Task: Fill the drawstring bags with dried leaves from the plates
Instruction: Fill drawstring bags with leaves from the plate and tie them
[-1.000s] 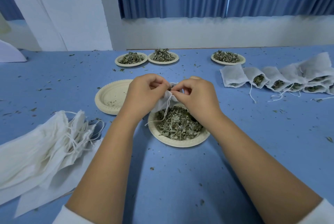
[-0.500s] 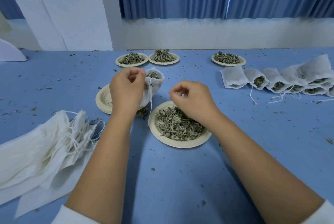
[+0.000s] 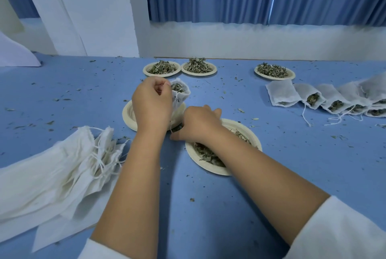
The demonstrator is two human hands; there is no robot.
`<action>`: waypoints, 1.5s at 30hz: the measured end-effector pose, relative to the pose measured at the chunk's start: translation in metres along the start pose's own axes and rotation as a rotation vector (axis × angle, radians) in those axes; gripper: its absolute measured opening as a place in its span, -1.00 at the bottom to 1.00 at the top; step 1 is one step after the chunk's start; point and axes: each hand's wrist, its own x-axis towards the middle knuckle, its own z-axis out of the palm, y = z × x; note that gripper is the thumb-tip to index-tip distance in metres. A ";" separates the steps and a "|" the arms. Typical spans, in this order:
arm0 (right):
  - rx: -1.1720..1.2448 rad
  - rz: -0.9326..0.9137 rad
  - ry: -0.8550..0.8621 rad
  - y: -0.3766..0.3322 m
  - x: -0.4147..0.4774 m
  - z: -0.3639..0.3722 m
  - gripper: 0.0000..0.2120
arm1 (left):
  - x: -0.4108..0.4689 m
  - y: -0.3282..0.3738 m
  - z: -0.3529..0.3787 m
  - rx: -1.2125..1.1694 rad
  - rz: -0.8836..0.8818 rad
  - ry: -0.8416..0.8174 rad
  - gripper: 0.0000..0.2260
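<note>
On the desk (image 3: 208,206), a plate of leaves (image 3: 249,132) sits centre. An empty plate (image 3: 127,116) lies just beside it at 10 o'clock, a bag (image 3: 181,94) held above that. Empty bags (image 3: 52,175) lie at 8, filled bags (image 3: 313,96) at 2, three leaf plates (image 3: 198,74) from 11 to 1.

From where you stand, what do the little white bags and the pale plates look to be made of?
The bag held by the left hand looks like thin matte gauze or non-woven fabric: it crumples softly and has a thin string. The near plate looks like pressed paper pulp, matte cream, with a ridged rim, though a coating cannot be ruled out.
</note>
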 end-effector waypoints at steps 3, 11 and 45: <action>0.008 0.006 0.038 -0.004 0.003 0.004 -0.57 | 0.000 -0.001 0.000 0.014 -0.005 -0.030 -0.91; 0.056 -0.038 0.038 0.000 0.003 0.007 -0.63 | 0.001 -0.001 0.000 0.025 -0.018 -0.050 -0.90; 0.731 0.107 0.220 0.085 -0.035 -0.035 -0.90 | -0.012 0.000 0.020 0.118 0.038 -0.287 -0.92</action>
